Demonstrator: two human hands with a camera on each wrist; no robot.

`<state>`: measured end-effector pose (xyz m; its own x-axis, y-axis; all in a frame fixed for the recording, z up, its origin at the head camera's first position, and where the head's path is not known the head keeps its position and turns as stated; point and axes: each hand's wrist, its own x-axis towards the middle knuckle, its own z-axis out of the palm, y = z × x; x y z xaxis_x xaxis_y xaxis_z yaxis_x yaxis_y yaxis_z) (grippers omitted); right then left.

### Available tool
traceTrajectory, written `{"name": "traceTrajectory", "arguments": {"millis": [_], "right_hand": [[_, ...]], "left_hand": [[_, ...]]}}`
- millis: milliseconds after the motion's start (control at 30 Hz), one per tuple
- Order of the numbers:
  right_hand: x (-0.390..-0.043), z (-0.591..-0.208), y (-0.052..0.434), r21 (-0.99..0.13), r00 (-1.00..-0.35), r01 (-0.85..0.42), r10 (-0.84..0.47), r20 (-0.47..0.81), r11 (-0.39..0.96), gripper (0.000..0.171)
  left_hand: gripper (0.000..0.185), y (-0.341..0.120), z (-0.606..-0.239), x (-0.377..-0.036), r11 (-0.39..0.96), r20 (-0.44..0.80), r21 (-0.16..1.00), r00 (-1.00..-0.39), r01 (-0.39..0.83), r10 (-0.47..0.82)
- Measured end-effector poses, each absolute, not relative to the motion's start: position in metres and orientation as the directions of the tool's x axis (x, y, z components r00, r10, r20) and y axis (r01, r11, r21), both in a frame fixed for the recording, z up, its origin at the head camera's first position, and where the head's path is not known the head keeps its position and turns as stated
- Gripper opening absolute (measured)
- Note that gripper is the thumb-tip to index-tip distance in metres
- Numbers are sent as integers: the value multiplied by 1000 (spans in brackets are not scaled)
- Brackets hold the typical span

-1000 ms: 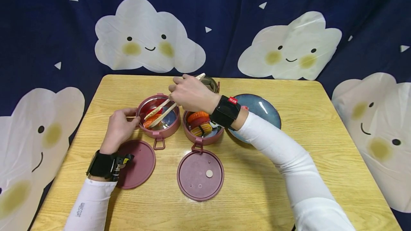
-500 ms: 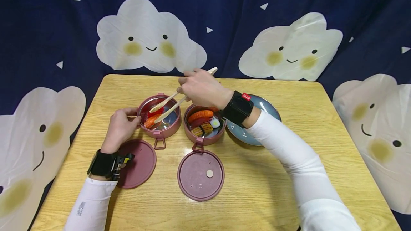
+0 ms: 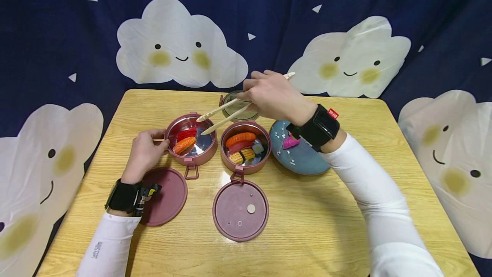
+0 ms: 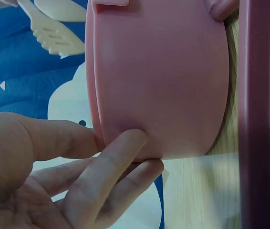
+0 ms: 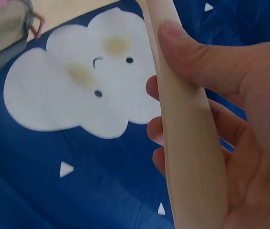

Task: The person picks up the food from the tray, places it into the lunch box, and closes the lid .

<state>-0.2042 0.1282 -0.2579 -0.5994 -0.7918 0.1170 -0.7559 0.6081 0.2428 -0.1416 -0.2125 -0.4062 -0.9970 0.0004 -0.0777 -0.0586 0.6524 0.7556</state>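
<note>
My left hand (image 3: 147,153) holds the left side of a pink round lunch box (image 3: 203,158) with a shiny metal inside. The left wrist view shows bent fingers (image 4: 120,157) against its outer wall (image 4: 159,86). A salmon sushi piece (image 3: 184,145) and a red piece (image 3: 187,134) lie in that box. My right hand (image 3: 274,95) grips cream tongs (image 3: 226,116), their arms parted with nothing between the tips, above and between the two pink boxes. The right wrist view shows my thumb (image 5: 182,47) along the tongs' handle (image 5: 192,143).
A second pink lunch box (image 3: 246,169) holds several sushi pieces. A blue plate (image 3: 307,163), partly under my right wrist, carries a purple piece (image 3: 291,142). A clear-topped container (image 3: 240,112) stands behind. Two pink lids (image 3: 240,221) lie in front, one beside my left wrist.
My right hand has moved right and up with the tongs, whose tips have left the salmon sushi piece and the left box. The purple piece has come into sight. My left hand stays put.
</note>
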Motion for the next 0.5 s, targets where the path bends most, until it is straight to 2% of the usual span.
{"name": "traceTrajectory", "arguments": {"millis": [500], "right_hand": [[-186,-236,199,214,-655,-692,-724,214,689,37]], "left_hand": [[42,-212,-405,-140,642,-83,764,-997,-62,2]]}}
